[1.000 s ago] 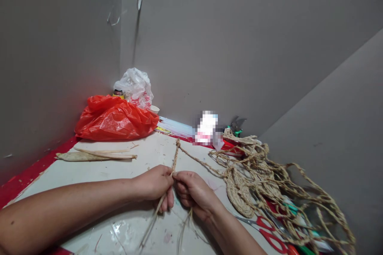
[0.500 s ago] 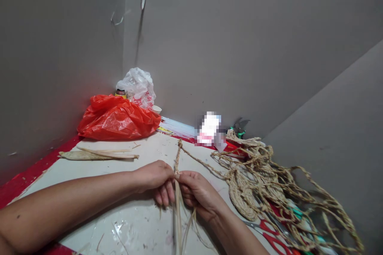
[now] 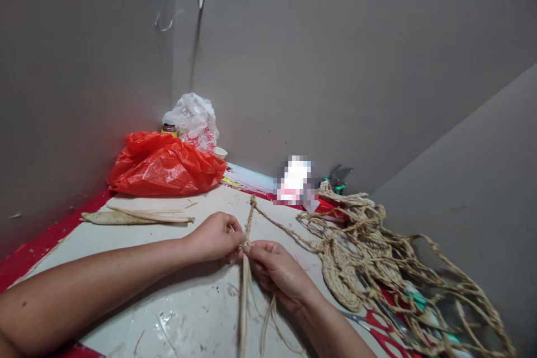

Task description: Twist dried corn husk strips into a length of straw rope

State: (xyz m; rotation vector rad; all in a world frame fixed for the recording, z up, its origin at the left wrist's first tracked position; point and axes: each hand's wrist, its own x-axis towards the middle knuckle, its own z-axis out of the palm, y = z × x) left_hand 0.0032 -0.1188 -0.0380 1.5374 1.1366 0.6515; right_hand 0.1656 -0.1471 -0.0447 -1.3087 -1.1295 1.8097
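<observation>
A thin braided straw cord (image 3: 249,219) runs from the far side of the white table (image 3: 126,246) to my hands. My left hand (image 3: 216,236) is closed in a pinch on the cord's near end. Touching it, my right hand (image 3: 276,270) is closed on the loose straw strands (image 3: 244,307) that hang down toward me. From the cord's far end a second braided length (image 3: 285,230) leads right to a pile of braided cord.
A heap of braided straw cord and a woven oval (image 3: 377,257) lies at the right over red-handled scissors (image 3: 380,331). A red plastic bag (image 3: 163,165) and white bag (image 3: 193,119) fill the far corner. Dried husks (image 3: 134,216) lie at left. Grey walls enclose the table.
My left hand has risen slightly along the cord and curled tighter. The loose strands have swung from slanting left to hanging straight down. The right hand has barely moved.
</observation>
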